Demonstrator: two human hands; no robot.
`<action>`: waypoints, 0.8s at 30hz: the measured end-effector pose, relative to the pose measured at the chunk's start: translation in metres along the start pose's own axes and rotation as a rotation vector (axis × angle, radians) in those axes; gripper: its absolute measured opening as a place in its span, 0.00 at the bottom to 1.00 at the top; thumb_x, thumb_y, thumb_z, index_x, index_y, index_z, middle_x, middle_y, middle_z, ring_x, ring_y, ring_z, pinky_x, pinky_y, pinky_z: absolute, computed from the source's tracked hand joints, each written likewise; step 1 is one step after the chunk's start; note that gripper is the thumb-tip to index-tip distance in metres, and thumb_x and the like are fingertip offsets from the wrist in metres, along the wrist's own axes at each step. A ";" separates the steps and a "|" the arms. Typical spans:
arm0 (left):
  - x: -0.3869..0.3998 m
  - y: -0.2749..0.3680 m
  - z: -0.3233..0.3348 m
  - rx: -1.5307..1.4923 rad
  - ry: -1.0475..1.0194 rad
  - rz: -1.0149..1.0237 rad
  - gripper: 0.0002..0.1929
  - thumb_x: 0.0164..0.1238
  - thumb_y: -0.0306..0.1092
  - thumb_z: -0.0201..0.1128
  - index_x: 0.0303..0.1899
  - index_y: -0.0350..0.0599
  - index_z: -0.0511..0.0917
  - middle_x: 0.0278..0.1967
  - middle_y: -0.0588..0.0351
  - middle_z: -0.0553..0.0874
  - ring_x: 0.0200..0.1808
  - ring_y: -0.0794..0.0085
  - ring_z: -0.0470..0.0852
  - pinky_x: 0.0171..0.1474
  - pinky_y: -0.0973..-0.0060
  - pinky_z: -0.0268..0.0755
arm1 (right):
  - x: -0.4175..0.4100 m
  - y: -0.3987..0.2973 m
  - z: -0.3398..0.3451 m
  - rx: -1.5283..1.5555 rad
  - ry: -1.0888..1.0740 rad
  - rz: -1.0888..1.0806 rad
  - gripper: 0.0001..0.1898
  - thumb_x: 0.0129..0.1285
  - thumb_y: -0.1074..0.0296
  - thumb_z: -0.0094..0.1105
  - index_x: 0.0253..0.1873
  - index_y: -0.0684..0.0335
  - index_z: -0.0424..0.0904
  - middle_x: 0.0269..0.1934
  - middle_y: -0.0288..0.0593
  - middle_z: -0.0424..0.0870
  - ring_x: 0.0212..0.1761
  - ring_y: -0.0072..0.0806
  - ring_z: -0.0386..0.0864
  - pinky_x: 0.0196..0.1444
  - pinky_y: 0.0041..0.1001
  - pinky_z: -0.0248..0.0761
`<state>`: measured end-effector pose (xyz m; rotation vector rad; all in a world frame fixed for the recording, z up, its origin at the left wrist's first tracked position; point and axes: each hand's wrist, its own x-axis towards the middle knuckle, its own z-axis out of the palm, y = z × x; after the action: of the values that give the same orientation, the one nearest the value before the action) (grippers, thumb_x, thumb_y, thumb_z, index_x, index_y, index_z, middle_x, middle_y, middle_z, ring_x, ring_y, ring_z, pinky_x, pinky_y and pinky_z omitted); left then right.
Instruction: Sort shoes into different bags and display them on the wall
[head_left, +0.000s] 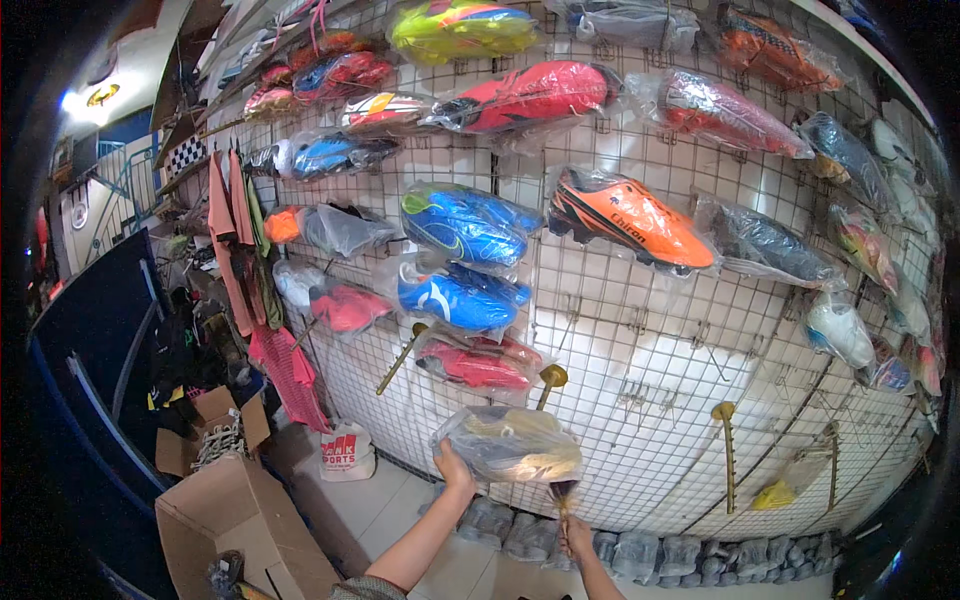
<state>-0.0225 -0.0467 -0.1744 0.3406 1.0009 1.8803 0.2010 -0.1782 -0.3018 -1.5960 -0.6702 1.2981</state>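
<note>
My left hand (454, 466) grips the left end of a clear plastic bag with a dark and yellow-gold pair of shoes (514, 446) inside, held in front of the wire grid wall. Just below the bag's right end, my right hand (576, 537) is closed around the handle of a small brush (562, 495). Its dark bristles point up and appear to touch the bag's underside. Right above the bag hangs a bagged red pair of shoes (480, 364). A brass-coloured display arm (553, 377) juts from the grid close behind.
Bagged football boots, including an orange boot (637, 221) and a blue boot (461, 300), hang across the wire grid (637, 450). Wrapped grey bundles (667, 559) line the floor beneath. An open cardboard box (225, 502) and a white bag (347, 452) stand at left.
</note>
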 end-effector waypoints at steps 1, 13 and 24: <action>0.003 0.003 0.000 -0.016 -0.022 -0.041 0.17 0.63 0.39 0.47 0.46 0.35 0.70 0.44 0.51 0.76 0.46 0.67 0.73 0.50 0.71 0.64 | -0.021 -0.024 0.017 0.204 -0.143 0.051 0.13 0.63 0.57 0.40 0.35 0.61 0.70 0.14 0.37 0.65 0.10 0.20 0.61 0.09 0.22 0.52; -0.026 0.057 0.021 0.104 -0.444 -0.240 0.23 0.65 0.26 0.37 0.62 0.46 0.53 0.54 0.42 0.67 0.52 0.61 0.70 0.53 0.66 0.67 | -0.070 -0.045 0.061 0.382 0.255 -0.472 0.11 0.67 0.61 0.39 0.33 0.60 0.65 0.14 0.33 0.62 0.10 0.17 0.57 0.10 0.19 0.51; 0.029 -0.011 -0.017 -0.416 0.112 -0.783 0.17 0.66 0.24 0.31 0.53 0.32 0.61 0.52 0.38 0.69 0.54 0.52 0.70 0.53 0.60 0.72 | -0.040 -0.063 0.069 0.175 0.238 -0.511 0.10 0.67 0.62 0.43 0.33 0.59 0.65 0.15 0.31 0.64 0.11 0.15 0.60 0.11 0.18 0.53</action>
<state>-0.0408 -0.0284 -0.1978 -0.3668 0.6460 1.3332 0.1330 -0.1648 -0.2276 -1.2977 -0.7320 0.7560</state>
